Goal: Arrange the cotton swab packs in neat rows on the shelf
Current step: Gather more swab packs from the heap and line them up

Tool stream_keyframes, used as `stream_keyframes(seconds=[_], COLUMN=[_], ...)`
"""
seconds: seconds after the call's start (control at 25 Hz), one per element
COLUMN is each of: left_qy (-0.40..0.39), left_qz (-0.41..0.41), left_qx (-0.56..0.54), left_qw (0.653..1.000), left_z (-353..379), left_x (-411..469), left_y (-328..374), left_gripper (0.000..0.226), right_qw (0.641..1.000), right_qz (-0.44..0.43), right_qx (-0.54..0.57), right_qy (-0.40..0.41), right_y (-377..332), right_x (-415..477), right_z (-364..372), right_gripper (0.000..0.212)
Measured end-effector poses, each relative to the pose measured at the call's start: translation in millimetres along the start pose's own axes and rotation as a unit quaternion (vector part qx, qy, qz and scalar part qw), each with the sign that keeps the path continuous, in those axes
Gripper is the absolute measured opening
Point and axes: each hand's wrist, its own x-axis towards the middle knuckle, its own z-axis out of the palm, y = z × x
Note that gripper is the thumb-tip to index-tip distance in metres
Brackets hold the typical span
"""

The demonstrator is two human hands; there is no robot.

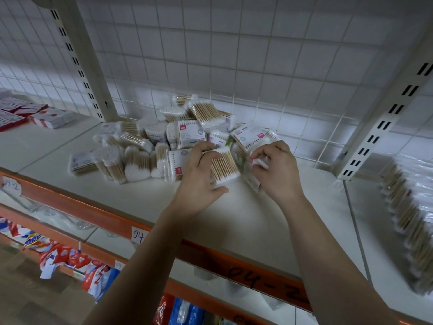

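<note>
1. Two hands work at the near right edge of the heap (164, 139) of cotton swab packs, which sits loose and jumbled toward the back of the white shelf (246, 221), against the wire grid (234, 55).
2. The left hand (199, 181) is closed around one pack (223, 166), fingers over its top and thumb under its near edge, so the wooden sticks show between them.
3. The right hand (276, 170) pinches the white tips of a second pack (254, 178), which leans on its edge just beside the first; the wrap blurs its outline.
4. These packs look light, so weight should be no trouble. The clear film looks slick and a little loose, so a pinch on the film alone would likely slip or crinkle.
5. The bundle of sticks inside should be stiff along its length and softer at the cotton ends. The better hold is probably across the flat faces at the middle, as the left hand has it, not at the tips.
6. A tidy row of packs (407, 221) stands on the shelf section to the right, well apart from the heap.
7. The front of the shelf is bare, with room there for rows.
</note>
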Motion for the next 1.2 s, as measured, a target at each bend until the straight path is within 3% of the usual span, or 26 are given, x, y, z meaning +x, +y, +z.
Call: stream_keyframes(seconds=[0.28,0.4,0.72,0.88,0.96,1.2], left_qy=[0.059,0.06,0.029,-0.007,-0.012,0.011], left_qz=[0.004,0.027,0.043,0.064,0.076,0.049], left_qx=[-0.021,-0.004,-0.234,-0.31,-0.313,-0.289], left_qw=[0.998,0.998,0.971,0.949,0.946,0.956], left_z=[-10.1,-4.9,37.8,65.4,81.3,127.7], left_x=[12.7,28.2,54.4,63.1,68.2,75.7], left_y=[30.5,54.5,135.1,190.1,214.8,266.1], left_gripper=[0.038,0.044,0.044,0.022,0.016,0.026], right_qw=[1.0,0.999,0.995,0.991,0.989,0.994], right_qz=[0.0,0.016,0.02,0.031,0.031,-0.001], right_qx=[-0.013,-0.029,-0.064,-0.085,-0.094,-0.09], right_qy=[0.023,0.024,0.068,0.098,0.108,0.062], right_y=[-5.3,-4.8,30.4,57.7,73.2,117.3], right_x=[1.8,-4.3,-34.1,-53.5,-58.1,-53.1], right_z=[-60.9,-91.2,-193.1,-258.4,-288.0,-346.2], right_gripper=[0.023,0.016,0.023,0.02,0.019,0.024])
